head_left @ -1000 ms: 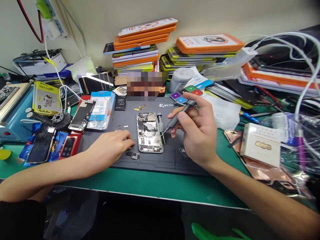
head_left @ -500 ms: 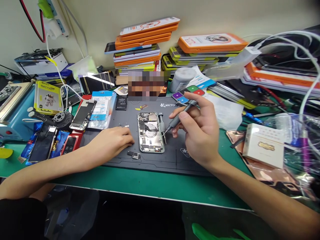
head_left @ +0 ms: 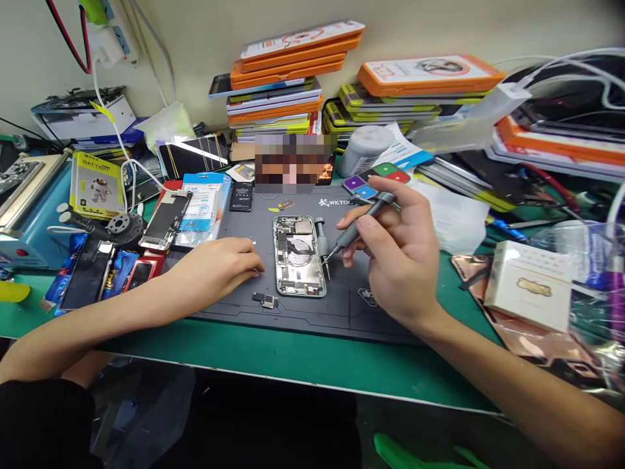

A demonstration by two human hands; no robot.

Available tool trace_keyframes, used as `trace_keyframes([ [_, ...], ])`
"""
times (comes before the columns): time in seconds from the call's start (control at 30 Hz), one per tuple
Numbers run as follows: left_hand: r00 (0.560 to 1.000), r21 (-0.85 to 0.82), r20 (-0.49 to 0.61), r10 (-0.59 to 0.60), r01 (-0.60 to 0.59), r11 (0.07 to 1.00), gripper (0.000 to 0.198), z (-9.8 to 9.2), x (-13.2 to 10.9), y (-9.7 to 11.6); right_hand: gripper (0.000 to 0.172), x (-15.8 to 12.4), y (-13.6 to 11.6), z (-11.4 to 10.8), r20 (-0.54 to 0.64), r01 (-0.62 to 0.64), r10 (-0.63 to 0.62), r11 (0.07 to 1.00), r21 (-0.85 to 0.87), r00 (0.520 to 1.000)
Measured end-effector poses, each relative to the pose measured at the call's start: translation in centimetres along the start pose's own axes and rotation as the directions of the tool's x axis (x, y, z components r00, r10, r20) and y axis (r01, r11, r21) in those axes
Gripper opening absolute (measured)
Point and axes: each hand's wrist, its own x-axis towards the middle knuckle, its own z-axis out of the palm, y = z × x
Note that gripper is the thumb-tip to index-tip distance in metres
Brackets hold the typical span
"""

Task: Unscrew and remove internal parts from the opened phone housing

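Note:
An opened phone (head_left: 299,255) with its insides showing lies on a dark work mat (head_left: 303,312). My right hand (head_left: 398,254) is closed round a grey screwdriver (head_left: 352,229), whose tip hangs just right of the phone's edge. A second grey screwdriver (head_left: 321,236) lies on the mat beside the phone. My left hand (head_left: 222,268) rests palm down on the mat left of the phone, its fingers curled with the tips pressed to the mat. A small black part (head_left: 266,300) lies just below that hand.
Stacks of orange and yellow phone-case boxes (head_left: 288,78) line the back wall. A detached screen (head_left: 165,220), packets and tools crowd the left side. A white box (head_left: 530,286) and plastic bags sit right. A colourful four-section tray (head_left: 375,181) lies behind my right hand. White cables (head_left: 576,71) hang over the right.
The view has shifted slightly, so everything sits a little further right. Both hands keep the same poses by the phone; the screwdriver tip stays at the phone's right edge.

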Motion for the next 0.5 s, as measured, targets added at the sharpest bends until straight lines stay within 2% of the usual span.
trace_keyframes([
  [0.07, 1.000, 0.037, 0.015, -0.009, 0.009, 0.999, 0.016, -0.5, -0.2, 0.4, 0.038, 0.0, 0.0, 0.0, 0.006, 0.004, -0.004, 1.000, -0.008, 1.000],
  [0.2, 0.994, 0.073, 0.085, 0.069, -0.076, 0.994, 0.029, -0.3, -0.6, 1.7, 0.038, -0.1, 0.0, 0.0, 0.010, -0.009, 0.009, 1.000, -0.001, 1.000],
  [0.37, 0.990, 0.162, 0.125, 0.058, -0.078, 0.984, 0.024, 1.3, -0.7, 2.7, 0.037, -0.1, -0.1, 0.0, 0.015, -0.019, 0.019, 1.000, -0.002, 1.000],
  [0.5, 0.989, 0.144, 0.137, 0.047, -0.067, 0.987, 0.022, 1.2, -0.7, 2.8, 0.038, -0.1, -0.2, 0.0, 0.008, -0.017, 0.017, 1.000, -0.007, 1.000],
])
